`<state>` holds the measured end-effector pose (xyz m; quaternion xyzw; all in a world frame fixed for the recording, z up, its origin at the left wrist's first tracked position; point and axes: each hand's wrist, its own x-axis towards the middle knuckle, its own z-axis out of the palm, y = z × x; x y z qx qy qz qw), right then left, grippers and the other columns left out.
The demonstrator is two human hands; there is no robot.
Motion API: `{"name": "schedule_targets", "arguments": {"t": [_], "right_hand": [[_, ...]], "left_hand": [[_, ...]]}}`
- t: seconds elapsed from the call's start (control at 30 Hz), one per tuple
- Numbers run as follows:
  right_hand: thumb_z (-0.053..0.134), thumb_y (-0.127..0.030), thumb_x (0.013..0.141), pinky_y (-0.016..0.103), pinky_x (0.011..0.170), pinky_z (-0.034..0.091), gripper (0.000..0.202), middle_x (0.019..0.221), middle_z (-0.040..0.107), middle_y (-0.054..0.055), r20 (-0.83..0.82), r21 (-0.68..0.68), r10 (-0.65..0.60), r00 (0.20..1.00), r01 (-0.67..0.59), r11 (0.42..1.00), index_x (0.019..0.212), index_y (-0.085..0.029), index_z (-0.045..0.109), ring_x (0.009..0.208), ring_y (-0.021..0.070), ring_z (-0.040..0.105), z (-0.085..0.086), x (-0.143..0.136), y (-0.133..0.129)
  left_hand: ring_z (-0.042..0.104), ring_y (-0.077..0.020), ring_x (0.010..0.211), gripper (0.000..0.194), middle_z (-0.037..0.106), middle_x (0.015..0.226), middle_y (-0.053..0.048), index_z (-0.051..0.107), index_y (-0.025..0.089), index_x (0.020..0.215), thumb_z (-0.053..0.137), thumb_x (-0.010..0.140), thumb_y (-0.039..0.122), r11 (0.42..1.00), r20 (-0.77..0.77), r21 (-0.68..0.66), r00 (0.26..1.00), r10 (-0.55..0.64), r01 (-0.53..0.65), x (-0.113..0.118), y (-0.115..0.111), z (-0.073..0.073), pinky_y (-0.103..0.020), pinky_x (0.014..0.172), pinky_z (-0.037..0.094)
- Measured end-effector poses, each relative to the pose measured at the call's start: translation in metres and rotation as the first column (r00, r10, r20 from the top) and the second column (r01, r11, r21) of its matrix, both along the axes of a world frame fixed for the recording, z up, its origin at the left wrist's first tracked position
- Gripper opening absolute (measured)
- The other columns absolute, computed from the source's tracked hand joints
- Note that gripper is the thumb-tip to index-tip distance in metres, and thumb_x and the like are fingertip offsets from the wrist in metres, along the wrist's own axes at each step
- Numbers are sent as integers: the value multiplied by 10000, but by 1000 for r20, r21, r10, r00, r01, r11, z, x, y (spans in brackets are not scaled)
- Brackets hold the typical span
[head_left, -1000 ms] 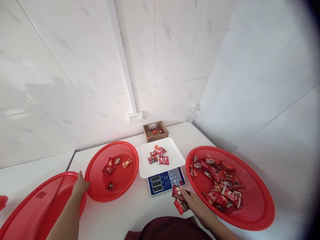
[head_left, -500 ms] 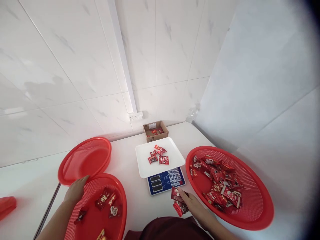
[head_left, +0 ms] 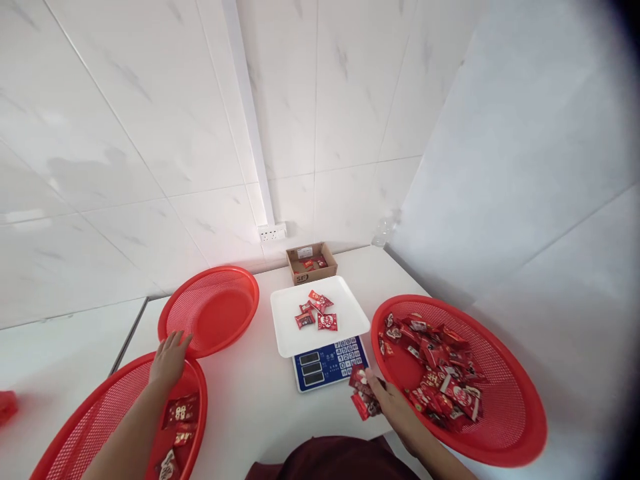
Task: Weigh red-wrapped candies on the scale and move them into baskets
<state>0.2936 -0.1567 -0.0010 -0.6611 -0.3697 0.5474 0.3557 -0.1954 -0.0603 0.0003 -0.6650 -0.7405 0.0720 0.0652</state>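
Note:
My left hand (head_left: 170, 360) reaches over the near left red basket (head_left: 201, 393), its fingers stretched out and apart against the rim of the far left red basket (head_left: 227, 310). Several wrapped snacks (head_left: 181, 411) lie in the near basket, partly hidden by my forearm. In front of the scale, my right hand (head_left: 387, 397) is closed on a few red snack packets (head_left: 364, 400). A white tray (head_left: 287, 337) with several small red packets (head_left: 327, 322) tops the blue digital scale (head_left: 325, 367). To the right, a large red basket (head_left: 520, 413) holds many red packets (head_left: 440, 360).
Behind the tray stands a small cardboard box (head_left: 315, 275) with red packets inside. A clear plastic object (head_left: 383, 231) sits in the table's back corner by the wall. A power socket (head_left: 273, 232) is on the tiled wall. At the far left lies a red object (head_left: 7, 405).
The far left basket has shifted right and back, with my left hand following it. The near left basket has moved left. My right hand, with its packets, has risen slightly to the right.

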Motion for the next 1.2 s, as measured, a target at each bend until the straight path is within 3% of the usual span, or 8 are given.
{"name": "schedule_targets", "arguments": {"t": [0.1, 0.2, 0.37, 0.5, 0.7, 0.83, 1.0, 1.2], "right_hand": [[390, -713, 701, 352, 734, 504, 598, 784, 708, 123, 143, 25, -125, 982, 123, 992, 717, -184, 668, 824, 272, 646, -5, 21, 13], [368, -710, 697, 379, 893, 455, 668, 1004, 693, 175, 268, 127, -267, 926, 240, 962, 859, -140, 675, 1038, 303, 596, -17, 38, 25], [394, -694, 680, 393, 850, 474, 637, 939, 705, 179, 338, 212, -264, 903, 200, 957, 830, -141, 672, 976, 310, 616, -42, 44, 29], [415, -691, 670, 376, 791, 495, 597, 882, 711, 157, 361, 273, -247, 899, 152, 950, 798, -162, 661, 877, 293, 638, -49, 43, 25], [426, -691, 687, 372, 832, 489, 578, 903, 706, 148, 340, 348, -234, 911, 109, 931, 797, -170, 648, 872, 271, 631, -51, 44, 22], [431, -697, 689, 371, 834, 492, 578, 905, 707, 133, 315, 364, -230, 921, 107, 925, 805, -175, 650, 862, 258, 629, -55, 45, 22], [433, -737, 660, 369, 820, 500, 639, 895, 700, 151, 303, 347, -243, 921, 131, 929, 815, -158, 655, 882, 273, 629, -58, 46, 23], [389, -809, 628, 387, 861, 490, 734, 925, 698, 169, 311, 344, -239, 920, 125, 931, 823, -151, 651, 910, 281, 627, -66, 48, 24]], "left_hand": [[413, -254, 1274, 511, 550, 1280, -131, 581, 139, 1193, 358, 750, 18, 984, 181, 171, 980, -84, 53, 36, 18, 0, -406, 1037, 374], [477, -239, 1210, 393, 596, 1205, -96, 595, 191, 1139, 344, 841, 138, 935, 387, 324, 882, -267, 141, 104, 32, -6, -438, 1000, 417], [410, -227, 1274, 354, 526, 1317, -92, 533, 203, 1205, 427, 872, 258, 911, 516, 179, 753, -408, 371, 232, 43, -27, -411, 1056, 355], [375, -237, 1291, 435, 490, 1341, -103, 481, 193, 1246, 471, 814, 137, 926, 558, 41, 760, -333, 376, 284, 49, -35, -399, 1073, 294], [536, -170, 1050, 408, 579, 1142, -56, 521, 234, 1168, 444, 799, 76, 958, 565, 61, 782, -263, 279, 279, 52, -29, -268, 895, 409], [491, -198, 1074, 347, 530, 1143, -101, 513, 197, 1140, 353, 851, 91, 988, 543, 146, 832, -117, 44, 229, 56, -8, -315, 916, 386], [362, -308, 1229, 362, 400, 1331, -165, 467, 154, 1213, 426, 856, 203, 946, 511, 211, 853, 107, -245, 177, 70, 15, -460, 990, 318], [392, -231, 1254, 401, 425, 1381, -95, 475, 227, 1274, 400, 881, 204, 987, 562, 47, 813, -151, 151, 240, 78, -3, -387, 1042, 309]]}}
